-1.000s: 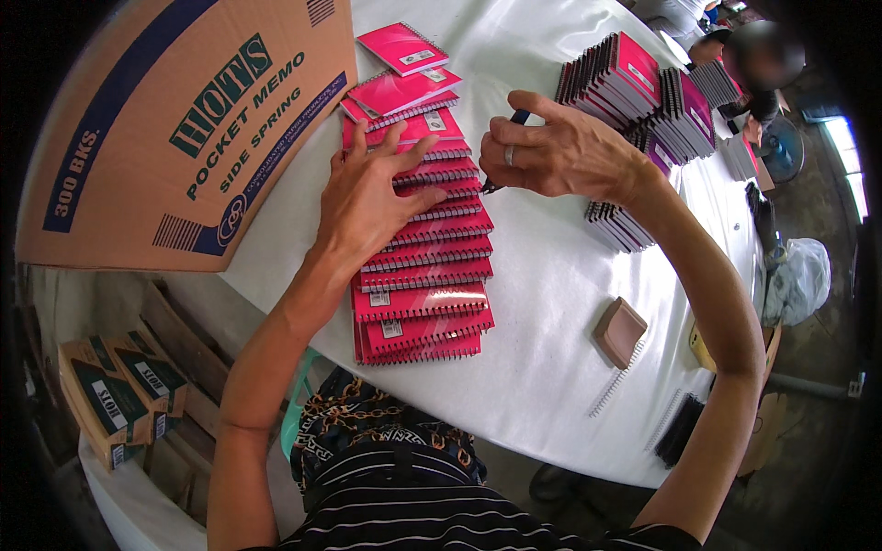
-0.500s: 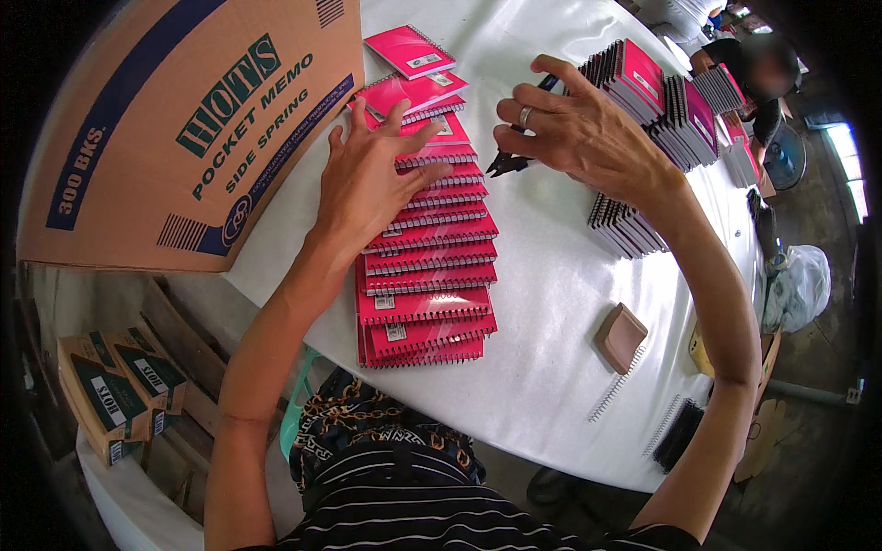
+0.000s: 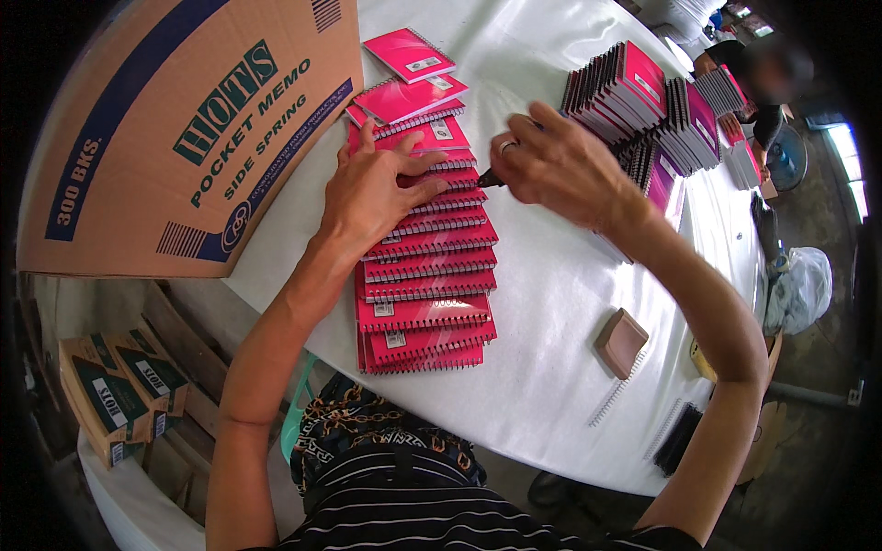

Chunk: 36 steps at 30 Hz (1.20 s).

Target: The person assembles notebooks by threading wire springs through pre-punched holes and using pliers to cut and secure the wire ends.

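Observation:
A row of overlapping pink spiral notebooks [image 3: 427, 266] runs down the table in front of me. My left hand [image 3: 377, 188] lies on the upper middle of the row, fingers apart, thumb and fingertips touching the covers near the spirals. My right hand [image 3: 560, 165] is closed around dark pliers [image 3: 490, 179], whose jaws touch or nearly touch the spiral edge of one notebook beside my left fingertips. The handles are mostly hidden in the fist, which is slightly blurred. At the row's far end, one pink notebook [image 3: 409, 53] lies askew on others.
A large cardboard carton [image 3: 129, 119] stands at the left. Stacked notebooks [image 3: 634, 83] fill the back right, with another person [image 3: 772, 73] beyond. A brown block-shaped object [image 3: 621, 342] and loose spiral wires [image 3: 611, 399] lie at the right. Small boxes [image 3: 110, 395] sit lower left.
My right hand has moved left and down, bringing the pliers to the notebooks' spiral edge. The left hand has shifted slightly down, and its fingers have drawn closer together.

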Tool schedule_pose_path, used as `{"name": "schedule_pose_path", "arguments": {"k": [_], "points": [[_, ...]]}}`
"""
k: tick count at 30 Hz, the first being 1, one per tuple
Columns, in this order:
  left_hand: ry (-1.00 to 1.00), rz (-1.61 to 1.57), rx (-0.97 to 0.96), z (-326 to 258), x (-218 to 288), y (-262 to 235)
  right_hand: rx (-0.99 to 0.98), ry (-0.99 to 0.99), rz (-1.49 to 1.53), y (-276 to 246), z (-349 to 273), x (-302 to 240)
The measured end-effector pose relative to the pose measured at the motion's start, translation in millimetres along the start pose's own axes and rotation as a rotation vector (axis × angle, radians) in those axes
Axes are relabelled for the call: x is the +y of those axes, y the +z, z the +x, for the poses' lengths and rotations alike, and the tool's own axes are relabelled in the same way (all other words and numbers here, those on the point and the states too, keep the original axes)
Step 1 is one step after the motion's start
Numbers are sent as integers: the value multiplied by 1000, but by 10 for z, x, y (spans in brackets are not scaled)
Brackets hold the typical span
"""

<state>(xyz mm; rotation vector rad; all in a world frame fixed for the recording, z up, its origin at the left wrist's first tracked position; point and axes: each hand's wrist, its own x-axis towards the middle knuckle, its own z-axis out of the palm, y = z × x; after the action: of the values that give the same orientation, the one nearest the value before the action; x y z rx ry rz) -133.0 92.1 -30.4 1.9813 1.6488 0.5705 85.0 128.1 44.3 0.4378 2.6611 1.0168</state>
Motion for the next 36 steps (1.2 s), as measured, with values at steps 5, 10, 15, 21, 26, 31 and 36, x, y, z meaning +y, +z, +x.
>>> {"name": "schedule_pose_path", "arguments": {"k": [5, 10, 15, 21, 26, 31, 36], "points": [[38, 40, -10, 34, -7, -18, -273, 134, 160, -302, 24, -59], [173, 162, 223, 229, -125, 29, 166, -31, 104, 129, 43, 427], [35, -87, -8, 264, -201, 69, 222, -160, -36, 332, 89, 434], [-11, -107, -69, 257, -152, 33, 281, -206, -71, 370, 82, 384], [-15, -49, 0, 190, -81, -6, -327, 285, -29, -201, 237, -245], [58, -21, -66, 291, -57, -92, -265, 228, 396, -4, 26, 289], [137, 241, 185, 704, -151, -90, 52, 248, 165, 448, 68, 570]]}}
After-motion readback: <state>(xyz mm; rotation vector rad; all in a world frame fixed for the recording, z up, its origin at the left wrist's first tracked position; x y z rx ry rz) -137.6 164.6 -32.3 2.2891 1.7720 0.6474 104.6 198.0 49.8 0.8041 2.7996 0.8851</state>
